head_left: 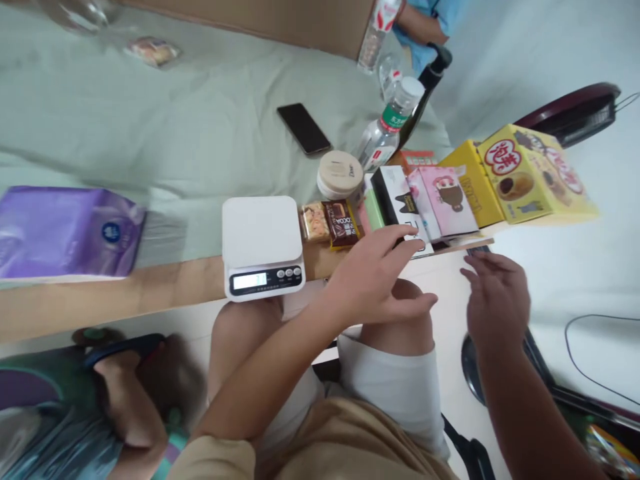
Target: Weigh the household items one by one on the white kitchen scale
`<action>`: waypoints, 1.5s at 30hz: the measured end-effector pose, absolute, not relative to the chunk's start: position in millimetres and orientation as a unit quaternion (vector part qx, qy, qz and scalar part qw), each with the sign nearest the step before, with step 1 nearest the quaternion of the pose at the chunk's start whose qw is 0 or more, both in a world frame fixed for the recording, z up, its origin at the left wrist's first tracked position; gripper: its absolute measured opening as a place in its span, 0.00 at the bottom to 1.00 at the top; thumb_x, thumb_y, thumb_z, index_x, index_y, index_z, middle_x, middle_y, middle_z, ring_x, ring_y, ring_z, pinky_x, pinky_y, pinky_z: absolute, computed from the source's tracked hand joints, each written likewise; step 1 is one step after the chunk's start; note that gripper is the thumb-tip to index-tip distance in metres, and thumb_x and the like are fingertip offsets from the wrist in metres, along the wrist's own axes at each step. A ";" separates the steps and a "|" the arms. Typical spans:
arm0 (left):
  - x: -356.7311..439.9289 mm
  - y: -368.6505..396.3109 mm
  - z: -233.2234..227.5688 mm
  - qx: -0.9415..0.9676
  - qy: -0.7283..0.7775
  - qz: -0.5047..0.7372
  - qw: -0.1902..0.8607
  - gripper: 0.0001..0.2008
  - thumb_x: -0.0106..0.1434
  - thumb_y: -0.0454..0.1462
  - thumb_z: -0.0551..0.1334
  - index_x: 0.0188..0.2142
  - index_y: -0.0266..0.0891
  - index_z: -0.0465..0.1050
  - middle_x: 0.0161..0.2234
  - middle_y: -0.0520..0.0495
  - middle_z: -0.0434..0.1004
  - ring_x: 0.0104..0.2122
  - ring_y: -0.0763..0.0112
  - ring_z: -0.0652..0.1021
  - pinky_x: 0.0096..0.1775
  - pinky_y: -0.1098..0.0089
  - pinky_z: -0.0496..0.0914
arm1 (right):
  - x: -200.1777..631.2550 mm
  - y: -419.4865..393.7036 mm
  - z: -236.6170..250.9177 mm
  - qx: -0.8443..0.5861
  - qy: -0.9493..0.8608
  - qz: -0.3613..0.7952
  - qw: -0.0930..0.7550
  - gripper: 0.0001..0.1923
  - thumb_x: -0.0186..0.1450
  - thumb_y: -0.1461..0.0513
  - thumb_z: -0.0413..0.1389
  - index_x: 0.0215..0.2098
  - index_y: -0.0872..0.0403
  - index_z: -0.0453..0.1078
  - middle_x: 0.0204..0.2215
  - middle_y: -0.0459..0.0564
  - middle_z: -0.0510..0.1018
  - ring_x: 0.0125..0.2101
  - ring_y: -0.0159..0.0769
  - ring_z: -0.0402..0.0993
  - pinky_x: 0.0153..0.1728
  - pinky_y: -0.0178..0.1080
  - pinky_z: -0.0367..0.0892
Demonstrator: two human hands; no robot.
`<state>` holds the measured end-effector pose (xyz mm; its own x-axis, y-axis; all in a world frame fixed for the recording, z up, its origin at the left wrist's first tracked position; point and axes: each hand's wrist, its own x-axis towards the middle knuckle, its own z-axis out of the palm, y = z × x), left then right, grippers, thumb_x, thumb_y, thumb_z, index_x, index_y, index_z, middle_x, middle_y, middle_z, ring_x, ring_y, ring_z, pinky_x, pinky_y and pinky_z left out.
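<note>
My left hand (380,273) reaches across my lap to the table's front edge, thumb spread away from the fingers. Its fingertips are over the near end of a black-and-white box (400,197); whether they touch it I cannot tell. Beside that box stand a pink box (445,200) with a bear picture and a yellow cream-puff box (533,177). My right hand (497,300) is below the table's right corner, fingers drawn together near a small dark thing (480,251) that I cannot make out. A white digital kitchen scale (263,230) with a lit display stands left of my hands, its platform bare.
Snack packets (343,223), a round Dove jar (341,173), a clear bottle (383,133) and a phone (303,129) lie or stand beyond the scale. A purple tissue pack (70,230) is at the left. Another person's arm (423,25) shows behind the cardboard (280,23).
</note>
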<state>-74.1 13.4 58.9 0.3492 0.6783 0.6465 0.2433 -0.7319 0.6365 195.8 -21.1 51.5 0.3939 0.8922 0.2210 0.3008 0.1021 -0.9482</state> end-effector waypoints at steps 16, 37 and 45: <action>-14.6 16.2 85.1 0.807 0.470 0.313 0.171 0.37 0.73 0.55 0.58 0.72 0.34 0.66 0.73 0.41 0.68 0.76 0.55 0.63 0.76 0.57 0.53 | 137.4 -2.3 60.0 -0.643 -0.364 0.320 0.594 0.30 0.42 0.60 0.66 0.43 0.45 0.65 0.64 0.48 0.70 0.50 0.39 0.78 0.49 0.48 0.70; -14.2 4.9 89.6 0.822 0.499 0.226 0.155 0.45 0.73 0.61 0.54 0.75 0.30 0.59 0.78 0.39 0.56 0.78 0.49 0.54 0.73 0.41 0.60 | 107.7 13.7 79.2 -0.726 -0.329 0.250 0.550 0.39 0.41 0.57 0.58 0.54 0.48 0.68 0.57 0.53 0.68 0.48 0.38 0.71 0.36 0.37 0.68; -11.6 2.7 87.5 0.811 0.516 0.250 0.112 0.46 0.74 0.61 0.47 0.75 0.26 0.59 0.77 0.40 0.60 0.79 0.51 0.49 0.78 0.42 0.49 | 114.2 16.1 78.5 -0.711 -0.327 0.311 0.539 0.42 0.40 0.59 0.61 0.55 0.43 0.63 0.54 0.50 0.69 0.45 0.37 0.74 0.29 0.31 0.69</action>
